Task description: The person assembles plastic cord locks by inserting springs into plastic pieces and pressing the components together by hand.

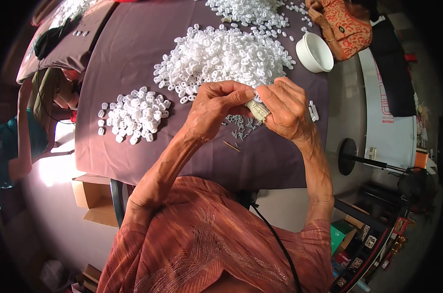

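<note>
My left hand (211,105) and my right hand (286,108) meet over the table in front of the big pile of white plastic pieces (216,56). Between them is a pale cream, knobbly lump (258,112), held against the palm side of my right fingers. My left thumb and forefinger are pinched together at its upper end; whatever they grip there is mostly covered. Just below the lump lie many small grey screws (241,128). A thin wooden stick (231,146) rests nearer me. Off to the left sits a smaller heap of white pieces (136,115) with dark slots.
A white bowl (315,52) stands at the table's right edge, near a person in an orange patterned top (348,29). Two or three white strips (313,111) lie below it. Farther back is another white pile (251,10). A second table (70,49) and another person are at left.
</note>
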Demonstrator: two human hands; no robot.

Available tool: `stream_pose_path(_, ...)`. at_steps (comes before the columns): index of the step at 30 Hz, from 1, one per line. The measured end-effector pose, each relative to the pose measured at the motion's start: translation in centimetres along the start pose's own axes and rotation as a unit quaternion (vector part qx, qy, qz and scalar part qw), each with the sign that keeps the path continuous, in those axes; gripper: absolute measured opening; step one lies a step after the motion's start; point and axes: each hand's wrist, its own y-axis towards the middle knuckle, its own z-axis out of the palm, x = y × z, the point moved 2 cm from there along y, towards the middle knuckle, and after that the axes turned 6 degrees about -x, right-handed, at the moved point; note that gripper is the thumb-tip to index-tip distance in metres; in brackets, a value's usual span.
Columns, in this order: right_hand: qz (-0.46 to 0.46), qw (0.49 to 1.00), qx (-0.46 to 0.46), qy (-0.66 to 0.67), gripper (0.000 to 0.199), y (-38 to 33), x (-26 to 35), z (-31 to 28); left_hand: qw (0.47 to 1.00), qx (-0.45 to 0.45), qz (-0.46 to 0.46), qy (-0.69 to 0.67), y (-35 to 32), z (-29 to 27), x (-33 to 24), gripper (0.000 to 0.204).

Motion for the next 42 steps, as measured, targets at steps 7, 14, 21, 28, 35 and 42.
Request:
stream_pose_path(7, 0.017, 1.000, -0.001, -0.007, 0.031, 0.3, 0.0, 0.1, 1.000, -0.004, -0.002, -0.029, 0.1, -0.3, 0.0, 0.019)
stream_pose_path(14, 0.167, 0.979, -0.041, 0.112, 0.026, 0.8, 0.9, -1.4, 0.998, 0.001, -0.009, -0.064, -0.4, -0.3, -1.1, 0.016)
stream_pose_path(21, 0.344, 0.917, -0.048, 0.197, 0.019, 0.5, 1.6, -1.3, 0.998, 0.004, -0.010, -0.054, -0.5, 0.1, -1.0, 0.017)
stream_pose_path(28, 0.448, 0.858, -0.096, 0.234, 0.015, 0.0, 1.7, -0.6, 0.997, 0.001, -0.004, -0.081, -0.5, 0.2, -0.5, 0.013)
stream_pose_path(35, 0.439, 0.872, -0.110, 0.186, 0.014, -0.5, 2.1, -0.2, 0.998, -0.015, -0.021, -0.056, -0.2, 0.4, 0.3, 0.011)
stream_pose_path(42, 0.444, 0.871, -0.124, 0.167, 0.014, -0.8, 2.5, 0.1, 0.998, -0.023, -0.017, -0.060, -0.1, 0.7, 0.5, 0.011)
